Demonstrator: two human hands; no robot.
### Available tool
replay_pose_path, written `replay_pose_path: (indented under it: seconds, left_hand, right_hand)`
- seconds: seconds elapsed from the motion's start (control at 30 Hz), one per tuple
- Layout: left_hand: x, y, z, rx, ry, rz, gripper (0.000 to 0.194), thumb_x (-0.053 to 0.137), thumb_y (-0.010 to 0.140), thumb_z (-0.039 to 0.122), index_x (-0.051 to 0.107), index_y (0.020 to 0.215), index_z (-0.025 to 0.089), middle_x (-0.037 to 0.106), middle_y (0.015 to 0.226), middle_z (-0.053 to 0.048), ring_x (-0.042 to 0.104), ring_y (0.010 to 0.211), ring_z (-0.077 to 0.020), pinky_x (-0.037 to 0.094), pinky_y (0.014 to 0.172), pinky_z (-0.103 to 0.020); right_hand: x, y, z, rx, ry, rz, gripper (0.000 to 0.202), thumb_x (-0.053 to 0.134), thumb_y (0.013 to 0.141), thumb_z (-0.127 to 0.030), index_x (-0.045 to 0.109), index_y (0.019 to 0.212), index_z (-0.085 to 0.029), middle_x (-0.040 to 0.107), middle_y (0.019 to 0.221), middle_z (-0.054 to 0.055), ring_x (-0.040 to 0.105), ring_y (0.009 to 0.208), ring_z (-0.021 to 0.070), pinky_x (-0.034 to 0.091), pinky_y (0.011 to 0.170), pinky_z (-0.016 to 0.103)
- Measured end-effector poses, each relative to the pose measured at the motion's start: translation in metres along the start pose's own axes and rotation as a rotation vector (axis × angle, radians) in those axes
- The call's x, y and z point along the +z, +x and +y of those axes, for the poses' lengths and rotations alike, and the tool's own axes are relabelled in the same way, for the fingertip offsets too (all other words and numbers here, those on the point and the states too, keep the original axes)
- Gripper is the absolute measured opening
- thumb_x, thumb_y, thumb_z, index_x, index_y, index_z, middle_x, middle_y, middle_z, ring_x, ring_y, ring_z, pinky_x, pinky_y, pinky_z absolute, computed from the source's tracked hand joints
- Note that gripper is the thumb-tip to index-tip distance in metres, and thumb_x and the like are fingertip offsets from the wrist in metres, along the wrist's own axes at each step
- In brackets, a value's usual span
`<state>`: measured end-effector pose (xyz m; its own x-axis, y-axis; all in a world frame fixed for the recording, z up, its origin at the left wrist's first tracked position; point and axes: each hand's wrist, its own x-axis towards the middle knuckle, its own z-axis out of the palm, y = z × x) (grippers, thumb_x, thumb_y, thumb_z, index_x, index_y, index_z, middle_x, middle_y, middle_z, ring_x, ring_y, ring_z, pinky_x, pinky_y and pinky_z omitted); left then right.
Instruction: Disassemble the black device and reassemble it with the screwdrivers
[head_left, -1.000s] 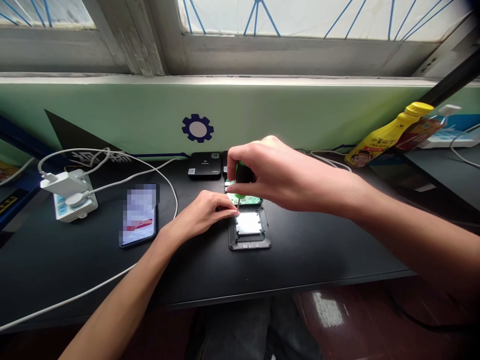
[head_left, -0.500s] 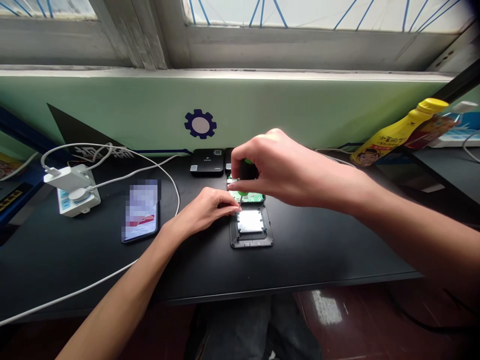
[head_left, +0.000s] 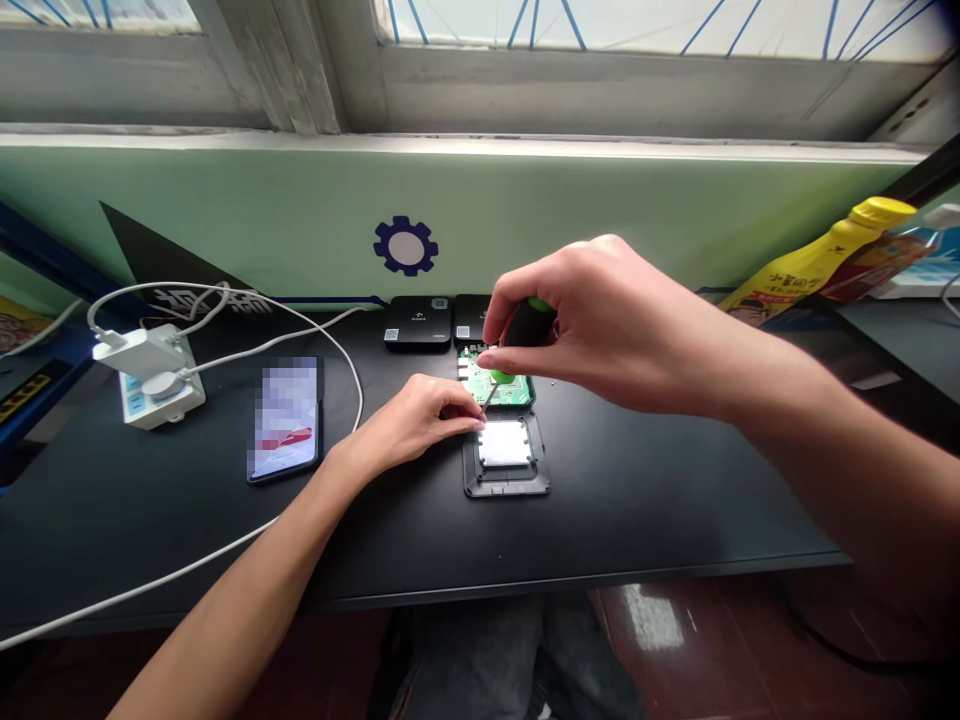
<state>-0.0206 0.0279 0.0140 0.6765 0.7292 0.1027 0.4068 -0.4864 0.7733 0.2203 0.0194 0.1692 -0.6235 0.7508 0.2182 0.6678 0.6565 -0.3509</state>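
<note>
My right hand (head_left: pixel 592 330) grips the black and green handle of a screwdriver (head_left: pixel 531 322), whose thin shaft slants down to the left. The shaft's tip meets the fingertips of my left hand (head_left: pixel 431 415), which are pinched together at the upper left corner of a black plastic cover (head_left: pixel 507 486). A silvery metal plate (head_left: pixel 504 443) sits in the middle of that cover. What my left fingertips pinch is too small to make out. Just behind the cover lies a green circuit board (head_left: pixel 480 385) in a black case, partly hidden under my right hand.
Two black boxes (head_left: pixel 418 324) stand near the back panel. To the left are a phone (head_left: pixel 285 420) and a white power strip (head_left: pixel 161 400) with plugs and cables. A yellow bottle (head_left: pixel 821 255) leans at the back right. The table's front edge (head_left: pixel 525 588) runs below.
My right hand has moved right and slightly up, tilting the screwdriver handle to the right. More of the circuit board now shows. My left hand stays at the cover's corner.
</note>
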Motion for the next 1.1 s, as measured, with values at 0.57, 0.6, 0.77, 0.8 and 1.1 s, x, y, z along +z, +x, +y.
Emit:
replay_pose_path:
  seconds: [0.57, 0.6, 0.77, 0.8, 1.1]
  left_hand:
    - [0.008, 0.001, -0.012, 0.194, 0.09, 0.255, 0.014, 0.077, 0.108, 0.026, 0.089, 0.116, 0.025, 0.085, 0.106, -0.004, 0.079, 0.091, -0.0189, 0.056, 0.081, -0.029]
    - [0.008, 0.001, -0.012, 0.185, 0.073, 0.276, 0.014, 0.079, 0.108, 0.026, 0.089, 0.116, 0.025, 0.085, 0.106, -0.004, 0.079, 0.091, -0.0188, 0.056, 0.081, -0.029]
    - [0.008, 0.001, -0.008, 0.123, 0.022, 0.341, 0.003, 0.089, 0.099, 0.025, 0.089, 0.1, 0.023, 0.084, 0.094, -0.003, 0.077, 0.084, -0.0185, 0.054, 0.077, -0.03]
    - [0.009, 0.001, -0.007, 0.116, 0.015, 0.344, 0.002, 0.09, 0.098, 0.025, 0.089, 0.098, 0.023, 0.084, 0.093, -0.002, 0.078, 0.084, -0.0185, 0.054, 0.076, -0.03]
    - [0.013, 0.002, -0.004, 0.015, -0.091, 0.362, 0.011, 0.096, 0.092, 0.029, 0.087, 0.091, 0.022, 0.087, 0.093, -0.002, 0.08, 0.085, -0.0193, 0.056, 0.075, -0.028]
  right_hand:
    - [-0.013, -0.013, 0.002, 0.03, -0.031, 0.087, 0.009, 0.085, 0.097, -0.035, 0.086, 0.095, -0.027, 0.08, 0.086, 0.002, 0.065, 0.071, 0.0198, 0.045, 0.067, 0.04]
    - [-0.014, -0.014, 0.001, 0.031, -0.036, 0.093, 0.009, 0.085, 0.097, -0.036, 0.085, 0.095, -0.027, 0.08, 0.086, 0.002, 0.065, 0.071, 0.0196, 0.045, 0.067, 0.04]
    - [-0.019, -0.016, -0.006, 0.062, -0.039, 0.133, 0.011, 0.084, 0.098, -0.038, 0.085, 0.095, -0.028, 0.077, 0.08, 0.0, 0.061, 0.067, 0.0178, 0.045, 0.068, 0.04]
    - [-0.019, -0.016, -0.007, 0.072, -0.032, 0.137, 0.011, 0.084, 0.098, -0.038, 0.085, 0.095, -0.028, 0.077, 0.08, 0.0, 0.061, 0.067, 0.0179, 0.045, 0.069, 0.04]
    - [-0.016, -0.017, -0.008, 0.106, -0.013, 0.12, 0.013, 0.084, 0.098, -0.041, 0.085, 0.096, -0.028, 0.077, 0.079, 0.0, 0.062, 0.067, 0.0183, 0.044, 0.067, 0.039]
